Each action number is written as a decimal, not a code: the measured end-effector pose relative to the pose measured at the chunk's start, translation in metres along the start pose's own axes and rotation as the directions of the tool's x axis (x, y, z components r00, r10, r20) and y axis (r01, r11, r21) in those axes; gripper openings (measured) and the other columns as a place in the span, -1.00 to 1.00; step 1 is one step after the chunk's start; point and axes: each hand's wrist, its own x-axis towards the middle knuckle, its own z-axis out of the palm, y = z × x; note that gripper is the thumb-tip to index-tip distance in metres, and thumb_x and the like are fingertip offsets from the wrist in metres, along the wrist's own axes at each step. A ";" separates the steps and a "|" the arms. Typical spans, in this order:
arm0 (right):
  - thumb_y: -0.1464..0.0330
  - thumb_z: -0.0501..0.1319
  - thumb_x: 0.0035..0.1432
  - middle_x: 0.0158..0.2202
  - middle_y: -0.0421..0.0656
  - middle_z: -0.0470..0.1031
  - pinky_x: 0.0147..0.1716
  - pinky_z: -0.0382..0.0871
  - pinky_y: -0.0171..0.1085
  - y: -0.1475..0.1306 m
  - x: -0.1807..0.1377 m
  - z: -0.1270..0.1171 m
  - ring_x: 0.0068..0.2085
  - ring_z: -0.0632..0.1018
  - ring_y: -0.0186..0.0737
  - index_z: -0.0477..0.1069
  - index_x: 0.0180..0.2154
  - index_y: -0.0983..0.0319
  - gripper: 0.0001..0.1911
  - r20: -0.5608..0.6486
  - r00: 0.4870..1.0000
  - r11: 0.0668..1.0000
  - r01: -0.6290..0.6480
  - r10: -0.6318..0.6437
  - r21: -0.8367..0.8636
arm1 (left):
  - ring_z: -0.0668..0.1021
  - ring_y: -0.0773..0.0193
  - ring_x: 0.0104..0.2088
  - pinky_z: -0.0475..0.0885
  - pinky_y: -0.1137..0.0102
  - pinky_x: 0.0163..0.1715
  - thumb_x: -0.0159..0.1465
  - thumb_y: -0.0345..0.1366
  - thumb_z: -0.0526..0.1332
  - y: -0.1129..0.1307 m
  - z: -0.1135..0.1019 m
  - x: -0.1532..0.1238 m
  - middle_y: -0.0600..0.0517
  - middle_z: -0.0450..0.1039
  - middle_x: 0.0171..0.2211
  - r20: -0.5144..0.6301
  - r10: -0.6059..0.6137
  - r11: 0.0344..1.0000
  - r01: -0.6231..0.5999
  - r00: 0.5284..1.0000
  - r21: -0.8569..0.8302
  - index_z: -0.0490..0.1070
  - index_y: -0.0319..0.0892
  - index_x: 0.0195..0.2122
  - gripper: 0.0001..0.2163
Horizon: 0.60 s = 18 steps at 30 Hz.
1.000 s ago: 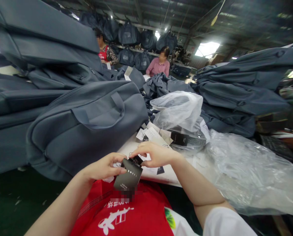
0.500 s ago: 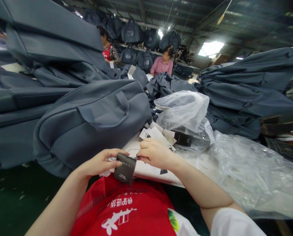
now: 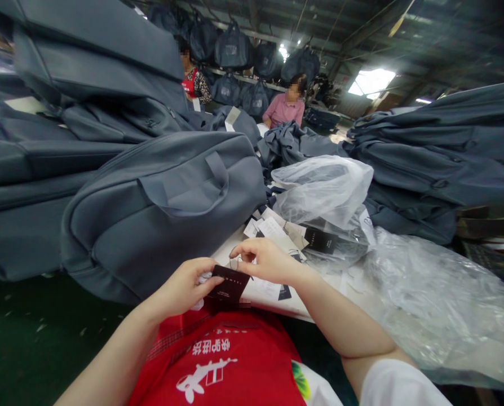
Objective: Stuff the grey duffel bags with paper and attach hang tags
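Note:
Between thumb and fingers, my left hand [image 3: 193, 285] pinches a black hang tag [image 3: 231, 286] with pale lettering, just above my red apron. Some white material shows beside the tag inside that hand. My right hand [image 3: 262, 260] is closed in a pinch on the thin string [image 3: 234, 262] looped at the tag's top edge. Right behind both hands lies a blue-grey bag [image 3: 171, 220] with a fabric handle [image 3: 184, 203]. Loose paper tags [image 3: 277, 234] lie on the white table [image 3: 273, 304] beyond my right hand.
Stacked blue-grey bags rise at the left [image 3: 95, 45] and right [image 3: 438, 152]. Clear plastic bags [image 3: 438, 299] cover the table's right side, near a translucent bag [image 3: 323, 186]. Two people, one in a pink shirt [image 3: 283, 110], are at the back. Bags hang behind them.
The black tag has turned flatter and shifted slightly right with my left hand. My right fingers have risen a little, and the string now stands up in a loop.

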 end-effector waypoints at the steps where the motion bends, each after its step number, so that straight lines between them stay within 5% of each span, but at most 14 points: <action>1: 0.42 0.27 0.05 -0.49 -0.24 0.47 -0.42 0.24 -0.38 0.002 -0.001 -0.001 -0.45 0.42 -0.37 0.55 -0.20 0.24 -0.78 0.013 1.000 0.999 -0.006 0.006 0.045 | 0.53 0.24 -0.27 0.37 0.42 -0.20 0.28 -0.24 0.15 -0.002 -0.001 0.000 0.01 0.54 -0.31 -0.007 -0.017 1.000 0.017 1.000 -0.019 0.51 -0.18 -0.28 -0.82; 10: 0.53 0.22 0.02 -0.43 -0.21 0.56 -0.38 0.31 -0.38 0.003 -0.001 0.004 -0.41 0.48 -0.35 0.57 -0.33 0.25 -0.82 0.041 0.999 0.986 -0.003 -0.004 0.169 | 0.47 0.31 -0.39 0.32 0.46 -0.35 0.21 -0.24 0.21 0.000 0.008 0.008 0.12 0.46 -0.43 -0.117 -0.062 0.997 0.056 0.991 -0.053 0.37 -0.16 -0.37 -0.89; 16: 0.33 0.30 0.09 -0.35 -0.14 0.59 -0.26 0.40 -0.26 0.014 0.002 -0.002 -0.32 0.53 -0.25 0.59 -0.33 0.20 -0.89 -0.322 0.940 0.922 0.021 0.113 0.386 | 0.47 0.35 -0.54 0.35 0.48 -0.52 0.20 -0.23 0.20 -0.003 0.013 0.006 0.14 0.39 -0.48 -0.003 -0.165 0.958 0.159 0.986 -0.239 0.30 -0.15 -0.25 -0.84; 18: 0.29 0.33 0.06 -0.38 -0.16 0.57 -0.28 0.41 -0.25 0.017 0.004 -0.004 -0.35 0.52 -0.26 0.58 -0.32 0.20 -0.86 -0.320 0.926 0.829 0.016 0.199 0.559 | 0.47 0.37 -0.59 0.38 0.47 -0.56 0.20 -0.22 0.20 -0.005 0.015 0.005 0.10 0.44 -0.41 0.079 -0.175 0.922 0.191 0.981 -0.338 0.28 -0.15 -0.05 -0.70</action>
